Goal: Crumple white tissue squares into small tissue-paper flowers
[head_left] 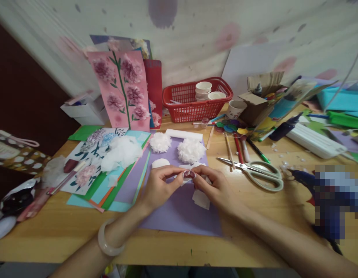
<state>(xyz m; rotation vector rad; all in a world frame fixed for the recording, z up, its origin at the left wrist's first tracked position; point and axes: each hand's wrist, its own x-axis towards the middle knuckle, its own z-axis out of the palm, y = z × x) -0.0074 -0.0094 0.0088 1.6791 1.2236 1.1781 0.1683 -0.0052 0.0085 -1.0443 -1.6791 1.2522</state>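
Observation:
Both my hands meet over a purple paper sheet [181, 212] on the wooden table. My left hand [160, 183] and my right hand [209, 183] pinch a small piece of white tissue paper [187, 170] between their fingertips. Two fluffy white tissue flowers [160, 142] [191, 150] lie on the purple sheet just beyond my hands. A flat white tissue round [161, 162] lies by my left hand. More white tissue pieces [201, 199] sit under my right hand. A pale bangle [108, 241] circles my left wrist.
Scissors [254, 172] lie right of my hands, with pencils and pens [239, 148] behind them. A red basket [196, 98] with cups stands at the back. A pink flower card [123, 88] leans on the wall. Coloured paper stacks [109, 185] lie left. A blue glue gun [303, 179] lies at right.

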